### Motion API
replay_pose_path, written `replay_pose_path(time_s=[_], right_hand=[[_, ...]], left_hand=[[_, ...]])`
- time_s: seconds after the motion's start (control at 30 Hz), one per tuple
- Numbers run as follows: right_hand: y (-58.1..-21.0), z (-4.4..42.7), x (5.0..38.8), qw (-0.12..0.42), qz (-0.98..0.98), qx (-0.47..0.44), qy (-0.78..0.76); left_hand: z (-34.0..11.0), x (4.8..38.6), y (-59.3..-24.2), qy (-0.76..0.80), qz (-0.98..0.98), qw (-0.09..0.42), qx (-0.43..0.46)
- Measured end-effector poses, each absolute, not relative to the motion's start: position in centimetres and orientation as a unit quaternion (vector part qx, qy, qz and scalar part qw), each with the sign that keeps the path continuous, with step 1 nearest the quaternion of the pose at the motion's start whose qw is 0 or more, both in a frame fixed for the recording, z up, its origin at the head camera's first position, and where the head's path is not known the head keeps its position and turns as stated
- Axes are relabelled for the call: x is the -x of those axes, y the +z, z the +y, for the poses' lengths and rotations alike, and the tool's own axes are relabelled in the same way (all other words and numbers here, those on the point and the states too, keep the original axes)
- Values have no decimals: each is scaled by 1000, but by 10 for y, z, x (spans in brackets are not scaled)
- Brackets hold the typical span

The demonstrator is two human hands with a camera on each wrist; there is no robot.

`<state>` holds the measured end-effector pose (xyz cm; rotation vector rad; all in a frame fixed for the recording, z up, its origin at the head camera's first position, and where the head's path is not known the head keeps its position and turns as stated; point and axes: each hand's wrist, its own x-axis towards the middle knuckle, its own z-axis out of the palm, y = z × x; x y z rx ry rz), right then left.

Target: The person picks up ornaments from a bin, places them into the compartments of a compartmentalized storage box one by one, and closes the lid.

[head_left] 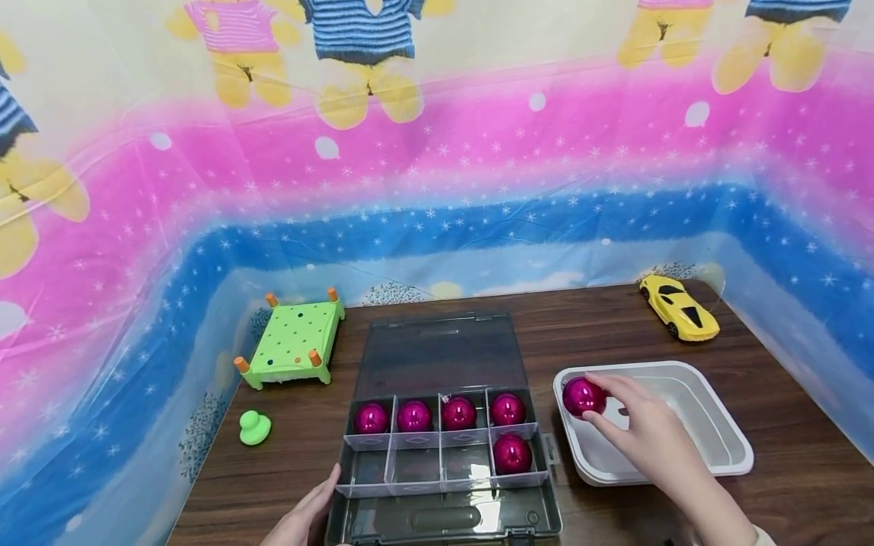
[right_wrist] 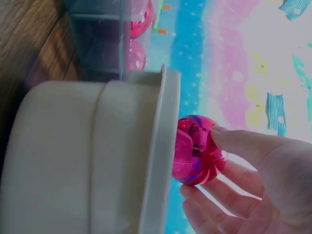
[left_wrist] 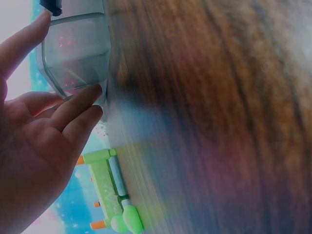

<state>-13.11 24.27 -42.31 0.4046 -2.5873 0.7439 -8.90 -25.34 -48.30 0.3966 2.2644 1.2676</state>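
My right hand (head_left: 645, 425) pinches a shiny magenta ball (head_left: 583, 397) between thumb and fingers, over the left side of a white plastic tray (head_left: 734, 455). The right wrist view shows the ball (right_wrist: 197, 151) just above the tray rim (right_wrist: 168, 146). An opened dark, see-through compartment box (head_left: 444, 519) lies left of the tray. Each back-row compartment holds a magenta ball (head_left: 372, 418); another ball (head_left: 512, 454) sits in the front row's rightmost compartment. My left hand (head_left: 307, 512) rests against the box's front left corner; in the left wrist view its fingers (left_wrist: 80, 105) touch the side.
A green toy bed (head_left: 297, 341) with orange posts stands at the back left, with a small green duck (head_left: 254, 428) in front of it. A yellow toy car (head_left: 679, 307) is at the back right. A patterned cloth (head_left: 437, 220) hangs around the wooden table (head_left: 587, 322).
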Motion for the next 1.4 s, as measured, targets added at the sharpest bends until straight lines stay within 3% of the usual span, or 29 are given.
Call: replay_pose_path(time_s=[0.5,0.73,1.1,1.27,1.4], right_hand=[[-411,206,143,185,-918,-179,300],[-413,184,147,182,-903,-229,316],[-426,145,142,110,-897,-275,329],[-430,136,138,68,-892,-297,333],[-430,134,138,33,-889,-323,322]], left_hand=[[-260,91,-495,442,850,223,-180],[-255,88,-483,469,837,230,-162],[-285,105,-549,469,833,236,-176],[-287,105,-552,477,826,235,-184],[-273,99,-523,473,832,241,-162]])
